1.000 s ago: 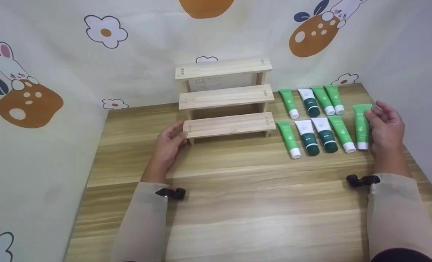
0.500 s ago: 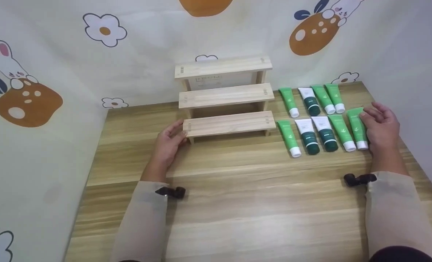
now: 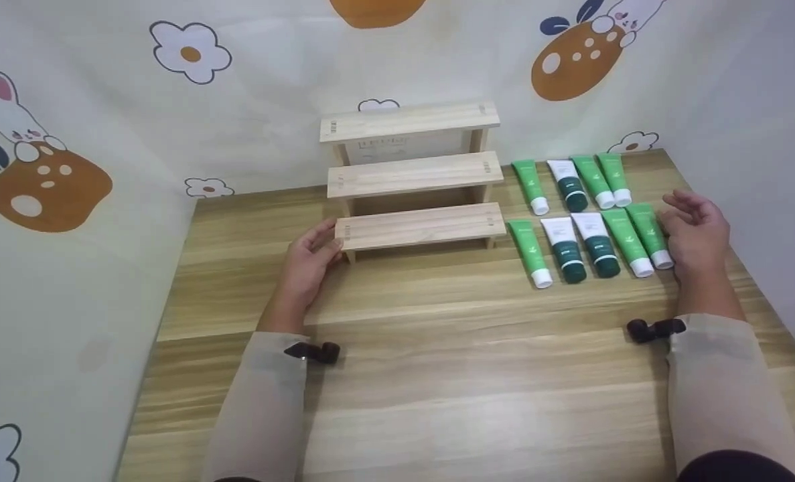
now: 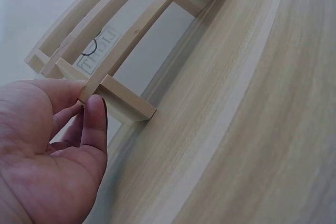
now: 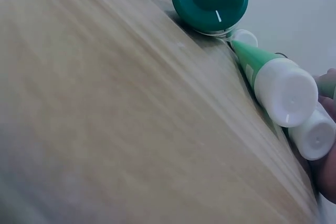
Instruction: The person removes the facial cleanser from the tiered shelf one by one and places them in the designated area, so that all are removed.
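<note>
In the head view my left hand (image 3: 307,268) is at the left end of the lowest step of a three-tier wooden display stand (image 3: 420,227). The left wrist view shows my thumb (image 4: 95,121) and index finger pinching that step's corner. My right hand (image 3: 698,234) is at the right edge of a green squeeze tube (image 3: 650,234) with a white cap, its fingers loosely bent. That tube lies flat, close against another green tube (image 3: 627,242). Only a sliver of the right hand appears in the right wrist view, behind the white caps (image 5: 291,95).
Left of these tubes in the front row lie white-and-dark-green tubes (image 3: 563,249) and a green tube (image 3: 531,253). A back row of several tubes (image 3: 593,181) lies behind on the wood-grain table (image 3: 477,375). Patterned cloth (image 3: 270,80) hangs behind and at the sides.
The right hand has moved left, bringing the rightmost green tube from a slightly separate, more upright angle to lying beside its neighbour. The left hand has stayed on the stand.
</note>
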`<state>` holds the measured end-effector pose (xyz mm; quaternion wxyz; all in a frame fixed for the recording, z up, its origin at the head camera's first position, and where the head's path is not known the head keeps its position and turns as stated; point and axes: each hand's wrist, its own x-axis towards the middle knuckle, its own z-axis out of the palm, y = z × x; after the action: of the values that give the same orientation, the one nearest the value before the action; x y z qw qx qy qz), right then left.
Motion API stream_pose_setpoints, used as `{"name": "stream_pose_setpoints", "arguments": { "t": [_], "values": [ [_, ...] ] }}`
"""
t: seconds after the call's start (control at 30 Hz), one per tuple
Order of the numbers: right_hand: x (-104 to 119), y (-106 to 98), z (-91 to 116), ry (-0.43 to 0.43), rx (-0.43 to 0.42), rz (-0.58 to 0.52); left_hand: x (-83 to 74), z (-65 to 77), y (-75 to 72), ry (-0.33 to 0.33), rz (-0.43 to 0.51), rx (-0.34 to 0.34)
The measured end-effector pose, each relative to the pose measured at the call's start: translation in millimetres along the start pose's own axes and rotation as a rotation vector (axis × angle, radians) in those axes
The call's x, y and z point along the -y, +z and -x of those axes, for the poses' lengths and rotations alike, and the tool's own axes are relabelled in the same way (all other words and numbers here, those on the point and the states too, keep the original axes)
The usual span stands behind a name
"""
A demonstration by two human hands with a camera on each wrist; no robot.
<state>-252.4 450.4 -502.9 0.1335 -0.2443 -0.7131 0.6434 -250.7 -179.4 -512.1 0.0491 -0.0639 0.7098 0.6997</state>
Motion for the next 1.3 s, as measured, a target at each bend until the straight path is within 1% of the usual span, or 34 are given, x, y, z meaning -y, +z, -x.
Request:
{"name": "stream_pose_setpoints", "arguments": {
  "t": [0.2, 0.33, 0.43, 0.63, 0.8, 0.93, 1.0, 1.17, 1.3],
  "values": [
    [10.7, -0.2, 4.9, 0.0, -0.029, -0.145, 0.2, -0.4, -0.3, -0.003, -0.004, -0.008],
    [21.2, 1.4, 12.1, -0.031, -0.034, -0.265, 0.4, -0.4, -0.6, -0.002, -0.011, -0.005],
    [28.1, 6.4, 18.6, -0.067, -0.016, -0.312, -0.8, 0.4, -0.5, -0.002, -0.016, -0.005],
    [34.4, 23.0, 25.4, -0.124, 0.016, -0.226, -0.7, 1.6, 0.5, 0.014, -0.02, -0.018],
    [36.6, 39.0, 32.4, -0.148, 0.08, -0.191, 0.4, -0.1, 0.5, 0.008, -0.021, -0.02],
    [39.9, 56.3, 38.4, -0.168, 0.126, -0.197, 0.7, 0.4, -0.4, -0.004, -0.028, -0.012],
    [42.3, 66.2, 41.3, -0.192, 0.14, -0.187, 0.7, 0.6, -0.8, -0.007, -0.035, -0.007],
    [48.9, 89.9, 49.6, -0.218, 0.193, -0.172, 1.5, 0.2, -1.2, -0.001, -0.038, -0.007],
    [53.5, 108.4, 55.5, -0.251, 0.234, -0.191, 1.9, -1.0, -1.8, 0.003, -0.042, -0.014]
  ]
}}
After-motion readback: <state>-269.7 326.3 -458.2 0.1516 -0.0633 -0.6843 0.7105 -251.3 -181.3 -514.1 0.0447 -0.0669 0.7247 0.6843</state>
